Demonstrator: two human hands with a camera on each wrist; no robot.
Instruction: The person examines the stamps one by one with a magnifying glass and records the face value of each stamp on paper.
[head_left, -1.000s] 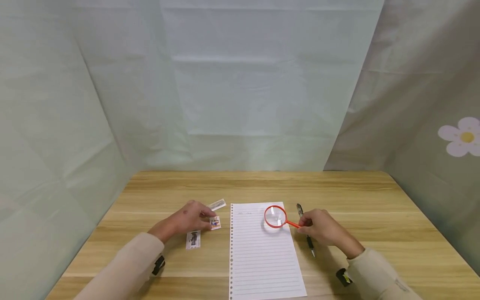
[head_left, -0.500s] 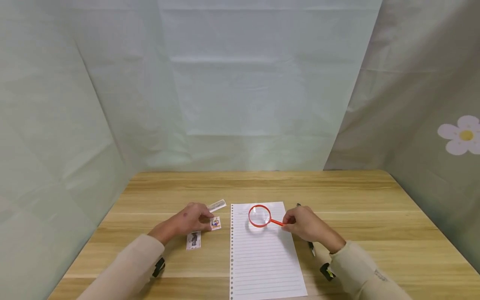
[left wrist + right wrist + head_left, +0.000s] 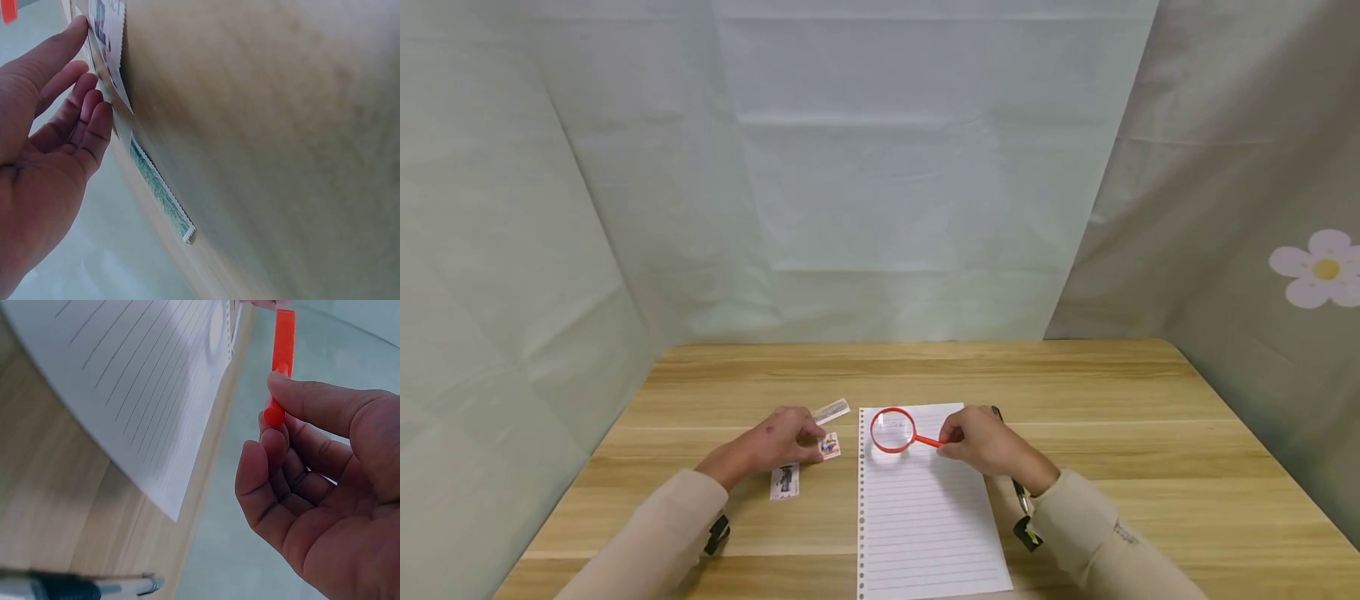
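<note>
Here the red magnifying glass hangs over the top left part of the lined sheet, its ring near the punched edge and its short handle pointing right. The right hand pinches the end of that handle between thumb and fingertips; the right wrist view shows the thumb on top of the orange-red handle and the other fingers curled beneath it. A black pen lies on the surface just right of the sheet, mostly hidden under the right hand and sleeve.

To the left of the sheet, the left hand rests with nearly straight, relaxed fingers, the fingertips touching a small colourful stamp that lies flat on the surface. In the left wrist view the fingers lie against the edge of that stamp. A long green-printed stamp lies just beyond the fingertips, and a third stamp with a dark figure lies near the left wrist. Pale cloth hangs behind and at both sides, with a white flower printed at right.
</note>
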